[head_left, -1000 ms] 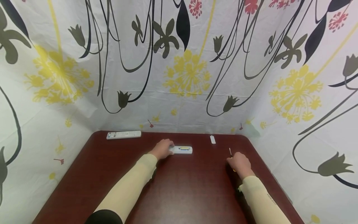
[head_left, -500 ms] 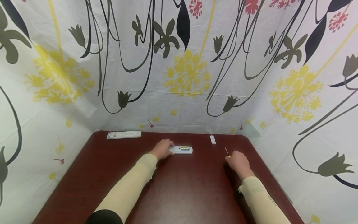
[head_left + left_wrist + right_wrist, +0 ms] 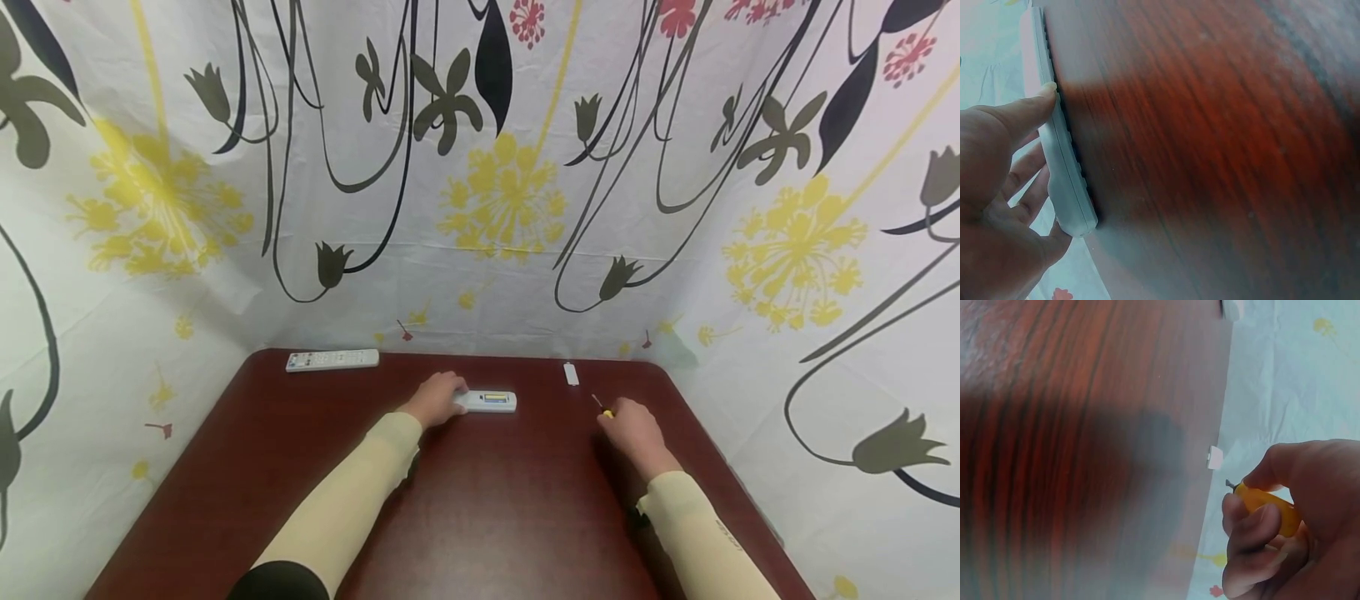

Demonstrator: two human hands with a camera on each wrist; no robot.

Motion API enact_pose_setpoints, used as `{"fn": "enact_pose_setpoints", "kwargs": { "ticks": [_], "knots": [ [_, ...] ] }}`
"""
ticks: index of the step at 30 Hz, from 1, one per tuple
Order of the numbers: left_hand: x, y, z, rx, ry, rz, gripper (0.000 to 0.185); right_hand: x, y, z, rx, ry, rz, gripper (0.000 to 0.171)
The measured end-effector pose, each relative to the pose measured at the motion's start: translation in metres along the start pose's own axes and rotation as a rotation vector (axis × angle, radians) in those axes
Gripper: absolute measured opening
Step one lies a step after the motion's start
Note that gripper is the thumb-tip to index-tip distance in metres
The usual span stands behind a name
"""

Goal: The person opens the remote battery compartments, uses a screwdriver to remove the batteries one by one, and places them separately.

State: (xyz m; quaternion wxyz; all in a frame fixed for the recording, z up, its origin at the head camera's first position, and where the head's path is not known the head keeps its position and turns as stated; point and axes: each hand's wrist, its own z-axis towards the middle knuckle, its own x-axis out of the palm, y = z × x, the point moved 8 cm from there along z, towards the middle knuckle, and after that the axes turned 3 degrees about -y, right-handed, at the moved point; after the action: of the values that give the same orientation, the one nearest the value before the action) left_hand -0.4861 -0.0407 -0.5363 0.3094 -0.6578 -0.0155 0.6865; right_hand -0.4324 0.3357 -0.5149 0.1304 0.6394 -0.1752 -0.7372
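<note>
My left hand [image 3: 436, 400] grips one end of a remote control [image 3: 491, 402], which lies face down with its battery compartment uncovered and a battery showing inside. In the left wrist view, thumb and fingers hold the remote [image 3: 1063, 162] by its sides. A screwdriver [image 3: 602, 407] with a yellow handle is in my right hand [image 3: 634, 433], its thin shaft pointing away and to the left. The right wrist view shows curled fingers and thumb around the yellow handle [image 3: 1266, 505]. The small white battery cover [image 3: 571, 374] lies near the table's far edge, beyond the screwdriver's tip.
A second white remote [image 3: 332, 360], buttons up, lies at the far left of the dark red-brown table [image 3: 480, 517]. A flower-patterned curtain [image 3: 480, 292] hangs behind the table and along both sides.
My right hand has shifted slightly left with the screwdriver, whose shaft has swung toward the left. The left hand and its remote have stayed in place.
</note>
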Motion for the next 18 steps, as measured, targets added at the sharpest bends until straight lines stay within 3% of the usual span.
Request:
{"fn": "enact_pose_setpoints", "kwargs": {
  "ticks": [7,18],
  "knots": [
    [-0.001,-0.001,-0.001,-0.003,0.001,-0.001,0.033,0.0,0.009,0.001,-0.042,-0.007,0.031,0.02],
    [-0.003,-0.002,-0.003,-0.015,0.006,-0.008,0.033,0.003,0.015,0.005,-0.076,0.01,0.054,0.02]
  ]
}}
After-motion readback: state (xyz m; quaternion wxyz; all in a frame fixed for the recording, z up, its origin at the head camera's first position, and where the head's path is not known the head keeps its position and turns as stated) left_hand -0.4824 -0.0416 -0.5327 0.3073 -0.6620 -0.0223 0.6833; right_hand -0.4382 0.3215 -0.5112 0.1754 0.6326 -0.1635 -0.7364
